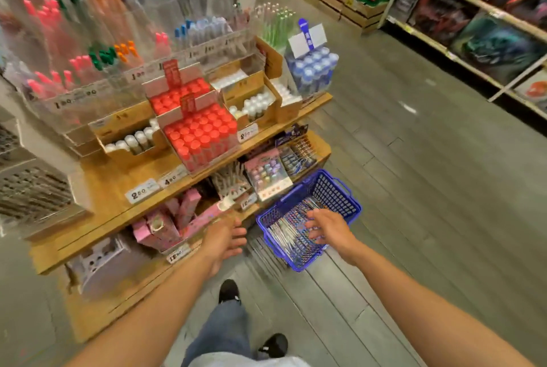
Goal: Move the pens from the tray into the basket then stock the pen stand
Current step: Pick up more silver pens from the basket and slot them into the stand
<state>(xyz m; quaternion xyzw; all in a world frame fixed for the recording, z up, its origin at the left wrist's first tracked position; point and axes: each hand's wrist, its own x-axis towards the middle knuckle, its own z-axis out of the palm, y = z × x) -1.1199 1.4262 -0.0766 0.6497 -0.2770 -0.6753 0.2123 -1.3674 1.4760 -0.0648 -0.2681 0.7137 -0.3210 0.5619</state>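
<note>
The basket (340,189) stands on the floor (429,189) right of the shelf (118,189), pens (284,233) inside it, the pen stand (118,41) above.

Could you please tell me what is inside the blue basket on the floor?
Pens lie loose across the blue basket. The right hand reaching in covers some of them.

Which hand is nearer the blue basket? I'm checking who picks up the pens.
Right. The right hand reaches over the blue basket, fingers spread above the pens inside. The left hand hangs left of the basket, beside the wooden shelf, holding nothing.
</note>
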